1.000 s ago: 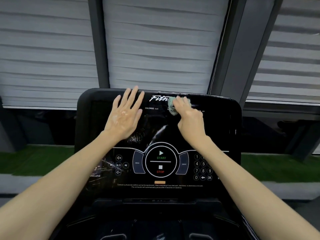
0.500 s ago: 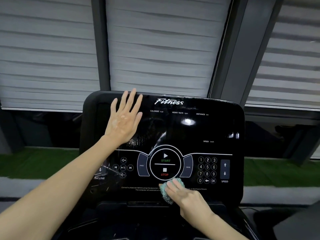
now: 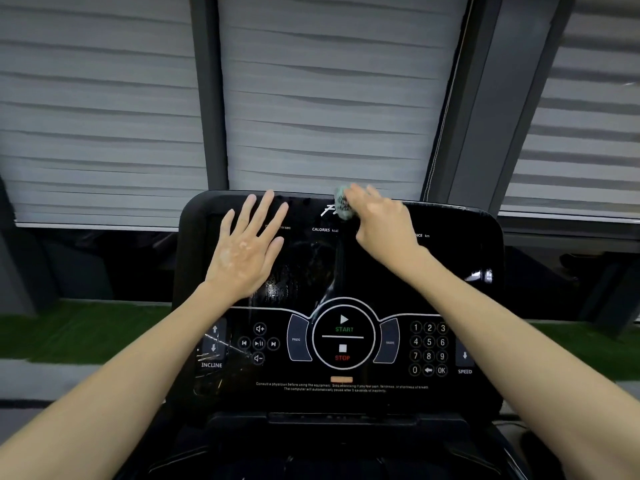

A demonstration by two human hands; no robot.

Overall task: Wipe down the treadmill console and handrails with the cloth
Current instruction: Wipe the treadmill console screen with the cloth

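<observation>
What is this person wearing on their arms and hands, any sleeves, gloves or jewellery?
Nothing that shows. The left forearm and right forearm are bare to the picture's edge, no sleeve in view. The left hand has no glove, ring or watch, and a glossy patch on its back. The right hand is ungloved, but motion blur hides fine detail.

Glossy black treadmill console panel (image 3: 450,271): upper right corner and central button band free; left hand (image 3: 242,254) blocks upper left; pleated grey blinds (image 3: 329,98) apparently close behind.
</observation>
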